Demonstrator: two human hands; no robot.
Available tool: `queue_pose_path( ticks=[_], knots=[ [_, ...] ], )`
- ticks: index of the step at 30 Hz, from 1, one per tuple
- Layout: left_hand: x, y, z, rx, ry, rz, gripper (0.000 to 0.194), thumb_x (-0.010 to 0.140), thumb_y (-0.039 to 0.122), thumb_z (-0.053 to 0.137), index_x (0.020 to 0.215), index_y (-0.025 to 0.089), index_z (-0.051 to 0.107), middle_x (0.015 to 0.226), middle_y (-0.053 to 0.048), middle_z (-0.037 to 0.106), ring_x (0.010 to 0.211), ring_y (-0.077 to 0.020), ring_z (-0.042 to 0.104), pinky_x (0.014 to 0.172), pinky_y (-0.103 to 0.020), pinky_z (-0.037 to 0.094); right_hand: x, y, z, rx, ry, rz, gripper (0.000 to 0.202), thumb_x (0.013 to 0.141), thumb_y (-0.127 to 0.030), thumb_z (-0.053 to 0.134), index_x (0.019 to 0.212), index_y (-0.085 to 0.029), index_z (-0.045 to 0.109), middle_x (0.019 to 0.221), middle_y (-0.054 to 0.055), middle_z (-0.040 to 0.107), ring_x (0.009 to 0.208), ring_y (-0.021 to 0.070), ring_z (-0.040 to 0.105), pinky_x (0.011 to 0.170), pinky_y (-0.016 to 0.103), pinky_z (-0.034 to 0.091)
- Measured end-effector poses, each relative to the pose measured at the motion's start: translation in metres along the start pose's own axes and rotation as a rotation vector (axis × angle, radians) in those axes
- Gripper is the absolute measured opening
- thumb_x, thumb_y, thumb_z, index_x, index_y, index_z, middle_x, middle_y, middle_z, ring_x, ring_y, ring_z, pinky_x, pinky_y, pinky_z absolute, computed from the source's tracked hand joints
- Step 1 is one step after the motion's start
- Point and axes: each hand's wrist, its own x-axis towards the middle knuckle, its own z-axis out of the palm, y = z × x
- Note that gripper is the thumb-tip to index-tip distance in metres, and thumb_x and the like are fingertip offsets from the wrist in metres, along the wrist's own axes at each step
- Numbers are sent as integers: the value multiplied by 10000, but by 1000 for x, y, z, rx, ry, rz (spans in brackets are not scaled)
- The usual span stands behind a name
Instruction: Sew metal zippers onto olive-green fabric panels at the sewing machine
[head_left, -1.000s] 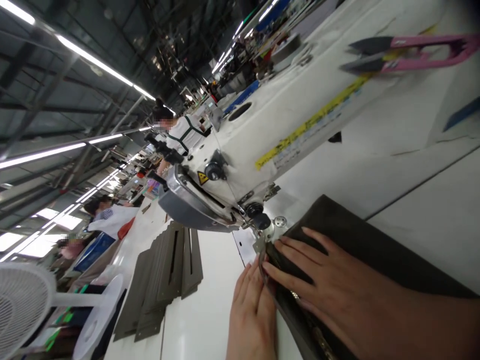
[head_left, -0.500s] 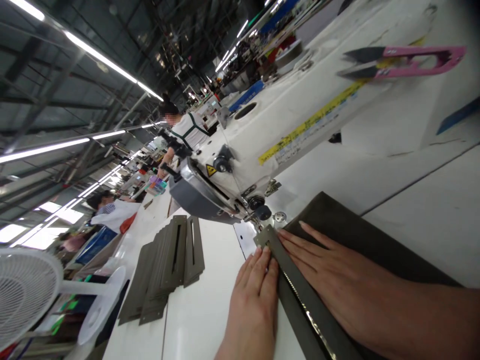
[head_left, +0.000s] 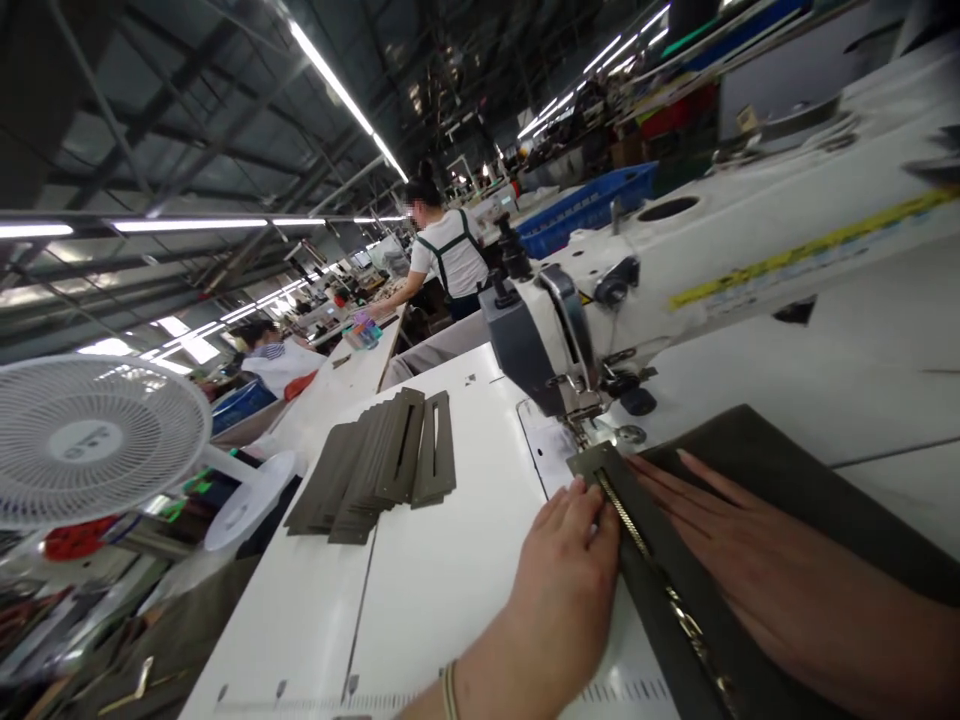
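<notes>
A long olive-grey strip with a slot [head_left: 645,480] lies with its far end at the needle area of a white sewing machine [head_left: 592,400]. A zipper [head_left: 634,525] with gold teeth shows through the slot. My left hand [head_left: 566,570] has its fingers bent together on the strip's left edge; its thumb is hidden. My right hand [head_left: 727,540] lies flat on the other side, fingers stretched out along the strip. Beneath the right hand spreads a larger dark olive fabric piece [head_left: 757,450].
Left of the machine, a fanned stack of slotted olive pieces [head_left: 367,465] lies on the white table [head_left: 442,570]. A white fan [head_left: 97,440] stands beyond the table's left edge. One person [head_left: 450,250] works farther off, near a blue crate [head_left: 592,210].
The view has swung left, so the machine and hands appear farther right. My left hand's fingers are more bent than before. More gold zipper teeth show near the strip's far end.
</notes>
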Motion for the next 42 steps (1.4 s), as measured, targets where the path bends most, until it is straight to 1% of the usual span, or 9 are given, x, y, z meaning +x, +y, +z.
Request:
queue_pose_path(
  ticks=[6,12,15,20,24,30,36,40,42],
  knots=[
    [3,-4,4,8,-3,-15,301,939,113,490,1212,46,598,1230,-184,650,1176,-311,617,1035,-421,527,1,4,2,-21,-8,-34,642,930,-227,354,1549,-122,219,1387,147,566,1221,247,574,1034,484,413],
    [29,-23,9,-14,24,23,258,970,97,427,1135,32,614,1160,-191,664,1125,-290,637,1004,-430,544,5,29,18,-35,-69,-21,640,931,-181,324,1558,-143,198,1388,155,562,1226,255,574,1038,511,423],
    [38,-28,11,-33,18,17,253,973,96,416,1125,40,610,1114,-184,673,1111,-283,642,995,-432,549,9,38,19,-43,-81,-44,673,920,-181,339,1565,-133,152,1347,147,599,1190,260,601,1035,514,430],
    [35,-29,17,-25,45,34,256,966,90,441,1155,12,596,1175,-204,660,1160,-293,625,1037,-419,519,19,35,7,-65,-30,-82,723,887,-158,352,1557,-61,98,1262,163,651,1066,253,665,996,482,464],
    [30,-27,19,12,53,44,280,968,88,426,1180,1,588,1207,-214,652,1172,-299,623,1052,-420,505,19,32,4,-54,-68,-60,734,884,-183,377,1553,-45,107,1306,175,620,1105,263,645,997,476,462],
    [33,-25,11,-11,-6,37,282,949,82,440,1169,-3,596,1203,-208,651,1170,-290,622,1075,-404,486,14,34,8,-34,-69,-62,726,898,-159,346,1556,-48,63,1279,169,640,1110,259,642,1026,494,434],
    [36,-25,12,25,-26,46,262,940,62,453,1143,-22,596,1161,-217,650,1137,-301,631,1048,-427,508,15,33,6,-45,-103,-55,706,880,-140,358,1546,-35,146,1299,195,620,1187,262,599,1043,504,408],
    [38,-24,11,27,-70,33,235,969,87,432,1104,17,610,1110,-175,659,1119,-281,631,1047,-410,507,16,32,7,-77,-68,-58,661,888,-134,322,1535,-58,213,1256,189,649,1173,248,611,1023,500,419],
    [39,-24,11,33,-80,26,244,983,94,404,1113,30,601,1097,-167,657,1133,-277,620,1033,-414,516,14,32,11,-79,-62,-54,644,896,-144,321,1530,-68,236,1276,188,638,1200,250,593,1028,504,416]
  ],
)
